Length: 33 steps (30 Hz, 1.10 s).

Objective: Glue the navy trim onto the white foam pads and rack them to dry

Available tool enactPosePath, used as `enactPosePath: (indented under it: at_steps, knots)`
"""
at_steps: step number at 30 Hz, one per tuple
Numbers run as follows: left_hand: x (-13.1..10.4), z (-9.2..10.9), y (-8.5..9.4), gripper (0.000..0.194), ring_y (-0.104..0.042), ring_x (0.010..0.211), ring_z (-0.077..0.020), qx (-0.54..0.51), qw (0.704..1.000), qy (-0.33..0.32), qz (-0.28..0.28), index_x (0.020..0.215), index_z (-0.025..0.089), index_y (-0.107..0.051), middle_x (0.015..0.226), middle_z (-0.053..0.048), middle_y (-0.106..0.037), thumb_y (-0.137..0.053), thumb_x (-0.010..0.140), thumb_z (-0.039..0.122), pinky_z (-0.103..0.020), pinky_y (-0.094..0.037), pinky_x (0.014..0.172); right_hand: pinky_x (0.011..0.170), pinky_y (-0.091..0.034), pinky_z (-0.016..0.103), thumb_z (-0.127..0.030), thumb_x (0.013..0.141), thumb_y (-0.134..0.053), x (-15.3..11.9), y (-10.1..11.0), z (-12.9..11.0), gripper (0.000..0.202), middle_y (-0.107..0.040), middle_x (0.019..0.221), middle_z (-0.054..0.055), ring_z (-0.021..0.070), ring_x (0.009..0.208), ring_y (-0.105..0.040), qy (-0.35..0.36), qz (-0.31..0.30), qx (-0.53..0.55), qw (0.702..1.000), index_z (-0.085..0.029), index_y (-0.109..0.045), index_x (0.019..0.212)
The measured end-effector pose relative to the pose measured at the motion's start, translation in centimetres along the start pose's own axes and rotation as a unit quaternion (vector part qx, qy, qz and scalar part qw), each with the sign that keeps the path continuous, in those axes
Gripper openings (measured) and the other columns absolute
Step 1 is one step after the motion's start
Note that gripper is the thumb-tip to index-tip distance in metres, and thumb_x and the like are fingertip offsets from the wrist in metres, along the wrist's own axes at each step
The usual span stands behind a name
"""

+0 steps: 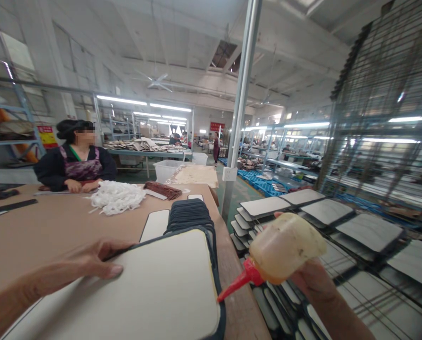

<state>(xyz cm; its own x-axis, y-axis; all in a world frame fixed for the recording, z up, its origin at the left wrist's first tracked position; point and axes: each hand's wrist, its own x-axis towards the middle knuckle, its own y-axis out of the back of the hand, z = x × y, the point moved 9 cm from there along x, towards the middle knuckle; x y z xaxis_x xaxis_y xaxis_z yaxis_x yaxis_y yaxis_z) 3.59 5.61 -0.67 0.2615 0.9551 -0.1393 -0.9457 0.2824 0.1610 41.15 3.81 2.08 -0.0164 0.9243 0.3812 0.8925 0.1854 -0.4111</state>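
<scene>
My left hand (101, 262) grips the far left edge of a white panel (154, 293) with rounded corners and a dark border, thumb on top and fingers beneath. In my right hand (308, 274) is a translucent squeeze bottle (285, 248) of yellowish liquid, tilted downward. Its red nozzle (235, 284) touches or nearly touches the panel's right edge, where a thin yellowish line runs along the border. Behind the panel lies a stack of dark-edged pieces (189, 215), beside another white panel (156, 224).
A heap of white strips (117, 196) and a brown bundle (163, 190) lie on the brown table (55, 231). Across it sits a co-worker (78, 160). A metal post (241, 94) rises beyond the table's corner. At right, wire racks (359, 283) hold several similar white panels (327, 211).
</scene>
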Motion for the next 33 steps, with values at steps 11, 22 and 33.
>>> enactPosePath:
  at_steps: [11,22,33]
  knots:
    - [-0.8,0.6,0.1,0.049,-0.068,0.089,-0.0341,-0.006,1.000,0.006,0.026,0.099,0.018,-0.075,0.090,-0.003,-0.076,-0.075,0.052,0.034,-0.037,-0.054,0.077,0.085,-0.049,0.052,-0.043,0.047,-0.086,-0.7,1.4,1.0,0.076,-0.070,0.104,0.012,0.0360,0.096,-0.064,0.001,0.024,0.004,1.000,-0.027,-0.061,0.118]
    - [-0.8,-1.7,0.1,0.047,-0.068,0.089,-0.0321,-0.072,0.995,0.052,-0.034,0.105,0.024,-0.073,0.095,0.000,-0.076,-0.079,0.059,0.033,-0.040,-0.055,0.079,0.088,-0.050,0.049,-0.032,0.063,-0.079,-1.5,1.4,0.5,0.063,-0.071,0.102,0.011,0.0329,0.100,-0.064,0.067,0.033,0.001,0.997,-0.026,-0.058,0.123]
    - [0.3,-5.5,-0.2,0.050,-0.066,0.098,-0.0345,-0.129,0.990,0.048,-0.024,0.114,0.029,-0.068,0.106,0.002,-0.074,-0.076,0.065,0.037,-0.040,-0.054,0.084,0.077,-0.055,0.047,-0.023,0.069,-0.076,-3.6,3.4,1.3,0.066,-0.069,0.106,0.010,0.0306,0.092,-0.066,0.158,0.111,-0.013,0.981,-0.030,-0.051,0.130]
